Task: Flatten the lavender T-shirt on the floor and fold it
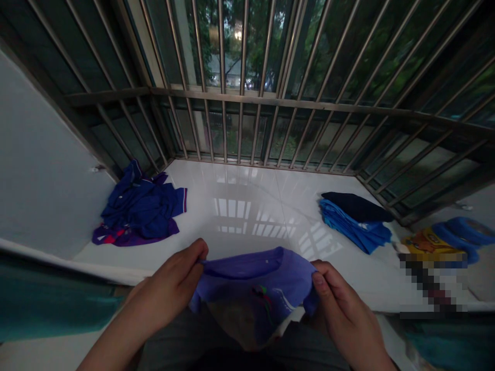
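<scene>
Both hands pinch a purple shirt point(257, 281) by its top edge: left grip point(176, 281) at one corner, right grip point(336, 304) at the other, cloth stretched between them.

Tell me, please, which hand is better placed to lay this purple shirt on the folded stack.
Probably the right hand. It grips the purple shirt on the same side as the folded stack, which lies on the white sill to the right. The left hand is nearer the loose heap.

One head-worn camera looks forward and down, close over a white sill point(247, 206) toward window bars point(240, 103).
</scene>
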A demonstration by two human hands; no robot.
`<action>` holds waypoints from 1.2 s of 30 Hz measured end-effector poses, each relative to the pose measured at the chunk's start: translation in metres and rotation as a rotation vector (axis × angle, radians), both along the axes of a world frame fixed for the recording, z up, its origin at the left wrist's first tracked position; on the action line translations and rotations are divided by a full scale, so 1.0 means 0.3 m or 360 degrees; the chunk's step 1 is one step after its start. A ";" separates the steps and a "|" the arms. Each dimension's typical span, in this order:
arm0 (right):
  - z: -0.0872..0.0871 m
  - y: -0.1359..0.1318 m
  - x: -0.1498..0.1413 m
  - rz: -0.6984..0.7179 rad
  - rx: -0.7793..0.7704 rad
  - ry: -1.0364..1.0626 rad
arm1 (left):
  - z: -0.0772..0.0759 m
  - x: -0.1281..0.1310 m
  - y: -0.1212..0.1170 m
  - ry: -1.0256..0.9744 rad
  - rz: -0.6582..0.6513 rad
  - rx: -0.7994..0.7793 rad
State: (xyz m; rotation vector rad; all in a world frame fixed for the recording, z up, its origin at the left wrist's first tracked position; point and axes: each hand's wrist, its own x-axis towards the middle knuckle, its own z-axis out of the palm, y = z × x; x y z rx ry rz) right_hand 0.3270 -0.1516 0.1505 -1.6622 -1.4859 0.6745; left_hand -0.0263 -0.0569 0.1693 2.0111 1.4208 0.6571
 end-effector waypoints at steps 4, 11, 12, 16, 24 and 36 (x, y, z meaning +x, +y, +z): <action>-0.020 -0.018 -0.013 -0.0007 0.0072 -0.0012 | -0.073 0.013 0.003 0.0075 -0.0095 -0.0077; -0.074 -0.054 0.023 -0.0026 0.0058 -0.0130 | -0.053 0.092 0.008 0.0091 0.0030 0.0068; -0.083 -0.055 0.019 -0.0012 0.0094 -0.0135 | -0.038 0.108 0.000 0.0064 0.0046 0.0111; -0.116 -0.046 -0.075 -0.0030 0.0263 -0.0162 | -0.010 0.182 -0.063 -0.0066 0.0008 0.0154; -0.149 0.066 -0.256 0.0193 -0.0112 -0.0306 | -0.053 0.221 -0.136 0.0017 -0.0021 0.0166; -0.048 0.041 -0.050 0.0339 -0.0087 -0.0267 | -0.028 -0.045 0.025 0.0280 -0.0432 -0.0307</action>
